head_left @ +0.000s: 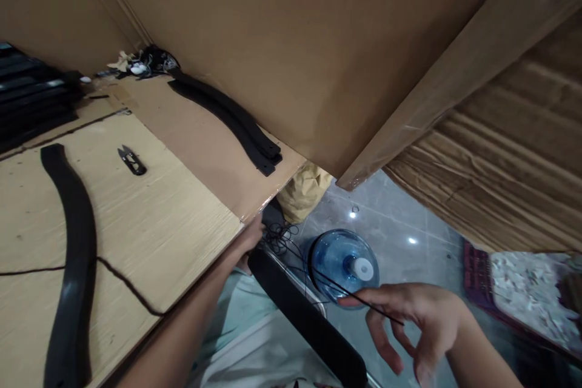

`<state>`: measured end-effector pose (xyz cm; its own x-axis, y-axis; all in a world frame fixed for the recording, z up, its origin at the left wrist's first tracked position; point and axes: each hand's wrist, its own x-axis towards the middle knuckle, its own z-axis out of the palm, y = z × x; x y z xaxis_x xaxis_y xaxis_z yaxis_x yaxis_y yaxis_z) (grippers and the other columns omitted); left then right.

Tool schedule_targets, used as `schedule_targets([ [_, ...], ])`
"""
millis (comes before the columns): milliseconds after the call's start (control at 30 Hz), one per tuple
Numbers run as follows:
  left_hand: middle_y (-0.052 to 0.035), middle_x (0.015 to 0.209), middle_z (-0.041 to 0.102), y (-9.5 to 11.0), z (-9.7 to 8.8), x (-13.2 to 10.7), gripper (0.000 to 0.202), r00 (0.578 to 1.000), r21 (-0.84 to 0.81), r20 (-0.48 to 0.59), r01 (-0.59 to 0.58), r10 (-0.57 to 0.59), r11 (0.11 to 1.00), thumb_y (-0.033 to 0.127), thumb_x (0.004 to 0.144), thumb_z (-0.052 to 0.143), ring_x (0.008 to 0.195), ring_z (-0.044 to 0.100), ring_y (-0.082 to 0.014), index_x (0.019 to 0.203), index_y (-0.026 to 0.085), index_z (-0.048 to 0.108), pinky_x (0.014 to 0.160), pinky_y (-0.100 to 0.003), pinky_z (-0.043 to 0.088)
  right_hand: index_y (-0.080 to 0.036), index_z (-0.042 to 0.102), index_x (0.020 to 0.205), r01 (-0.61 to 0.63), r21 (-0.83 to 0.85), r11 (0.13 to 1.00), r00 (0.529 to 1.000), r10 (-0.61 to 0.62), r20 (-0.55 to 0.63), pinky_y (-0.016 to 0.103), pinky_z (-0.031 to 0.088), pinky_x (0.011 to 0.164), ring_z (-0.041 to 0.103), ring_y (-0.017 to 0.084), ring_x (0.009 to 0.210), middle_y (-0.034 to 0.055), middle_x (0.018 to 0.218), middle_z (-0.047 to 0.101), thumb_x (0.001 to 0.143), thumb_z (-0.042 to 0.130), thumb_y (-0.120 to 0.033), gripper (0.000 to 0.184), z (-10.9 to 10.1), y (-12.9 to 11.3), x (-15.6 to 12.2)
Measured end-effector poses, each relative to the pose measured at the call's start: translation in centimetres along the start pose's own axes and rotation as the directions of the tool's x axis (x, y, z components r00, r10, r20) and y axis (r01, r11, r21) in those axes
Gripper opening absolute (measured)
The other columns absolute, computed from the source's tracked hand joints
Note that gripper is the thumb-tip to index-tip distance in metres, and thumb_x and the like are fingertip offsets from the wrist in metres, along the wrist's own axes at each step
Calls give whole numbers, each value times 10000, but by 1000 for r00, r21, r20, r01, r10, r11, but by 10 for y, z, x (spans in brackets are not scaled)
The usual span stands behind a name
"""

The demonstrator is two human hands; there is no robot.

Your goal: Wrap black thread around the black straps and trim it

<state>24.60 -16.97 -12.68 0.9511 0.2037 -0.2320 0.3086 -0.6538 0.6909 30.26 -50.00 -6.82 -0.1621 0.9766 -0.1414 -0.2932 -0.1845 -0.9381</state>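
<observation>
My left hand [248, 237] grips the end of a long black padded strap [304, 318] at the edge of a wooden tabletop [150, 224]. My right hand [409, 321] pinches a thin black cord [359, 297] above a blue plastic water jug [341, 267]. That cord runs back to a loose tangle of black cord [278, 237] beside the strap. On the tabletop lie a curved black strap [75, 254] and small black thread snips [131, 160]. A strand of black cord [120, 282] crosses the curved strap.
A paired black strap [227, 115] rests on a cardboard sheet [200, 145]. Stacked black straps [31, 94] and small clutter [145, 63] sit at the far left. Large cardboard panels [295, 54] rise alongside. Below are a tiled floor [400, 206], a yellow sack [302, 194] and a patterned mat [522, 291].
</observation>
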Motion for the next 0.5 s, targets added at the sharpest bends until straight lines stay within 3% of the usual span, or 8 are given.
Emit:
schedule_targets([
  [67, -61, 1353, 527, 13, 9, -5, 596, 966, -82, 209, -137, 151, 987, 85, 718, 709, 1276, 463, -259, 1272, 238, 552, 1089, -393, 358, -220, 228, 1500, 22, 15, 1000, 1000, -22, 2, 83, 411, 403, 670, 120, 638, -7, 751, 617, 627, 861, -315, 1083, -2, 2, 5],
  [167, -52, 1391, 497, 35, 21, -12, 617, 779, -282, 496, -273, 384, 920, 133, 723, 726, 1287, 460, -220, 1292, 287, 543, 1093, -363, 339, -242, 194, 1508, 45, 46, 998, 999, -45, 7, 91, 425, 418, 661, 116, 643, -2, 769, 617, 640, 856, -302, 1093, -2, 3, 9],
  [267, -53, 1351, 540, 53, 29, -16, 375, 623, -391, 626, -271, 470, 880, 213, 761, 723, 1246, 506, -218, 1127, 262, 655, 1068, -354, 352, -264, 186, 1508, 65, 71, 995, 997, -63, -38, 92, 434, 436, 640, 97, 623, -1, 781, 618, 642, 857, -289, 1096, 2, 0, 9],
  [333, -56, 1328, 562, 62, 32, -18, 431, 602, -425, 642, -235, 474, 874, 213, 750, 735, 1233, 517, -220, 1163, 261, 624, 1051, -361, 362, -272, 184, 1508, 79, 77, 994, 994, -73, -77, 84, 424, 435, 624, 81, 601, -4, 782, 614, 631, 865, -282, 1110, 5, -5, 9],
  [433, -60, 1385, 522, 77, 33, -24, 796, 610, -528, 593, -198, 525, 826, 226, 686, 789, 1270, 480, -219, 1384, 292, 412, 1036, -348, 370, -276, 182, 1508, 59, 78, 995, 990, -48, -132, 80, 408, 426, 615, 77, 603, 2, 801, 607, 641, 858, -293, 1100, 9, -11, 12],
  [500, -46, 1295, 597, 85, 35, -25, 712, 575, -581, 570, -224, 588, 782, 256, 738, 744, 1186, 547, -199, 1376, 282, 427, 971, -305, 410, -279, 186, 1507, 54, 63, 997, 985, -43, -166, 78, 400, 416, 610, 74, 601, 7, 815, 609, 658, 847, -305, 1077, 11, -16, 13],
])
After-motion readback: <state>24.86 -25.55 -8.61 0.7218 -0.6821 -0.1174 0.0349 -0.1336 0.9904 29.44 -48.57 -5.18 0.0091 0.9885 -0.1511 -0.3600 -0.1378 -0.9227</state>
